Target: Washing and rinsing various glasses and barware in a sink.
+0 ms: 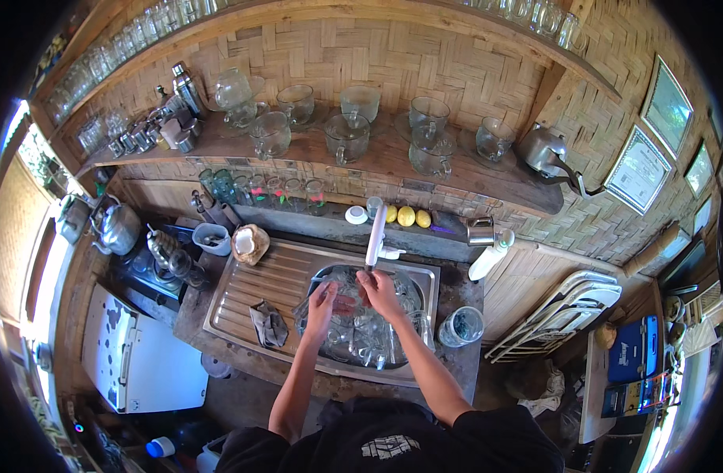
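Note:
Both hands are over a steel sink basin (430,284) crowded with clear glassware (367,337). My left hand (324,295) is at the basin's left part, fingers curled by a clear glass piece (345,304), with more fingers seen through it; whether it grips this piece is hard to tell. My right hand (378,291) is just under the white faucet (375,239), beside the same clear piece, its fingers bent. Its grip is also unclear. A crumpled grey cloth (269,323) lies on the ribbed steel drainboard (249,284), left of my left hand.
Behind the sink stand a halved coconut (250,244), yellow lemons (405,216) and a white bottle (491,255). A clear tub (460,326) is at the right. A wooden shelf (373,155) with glass cups overhangs the back; kettles (116,226) stand left.

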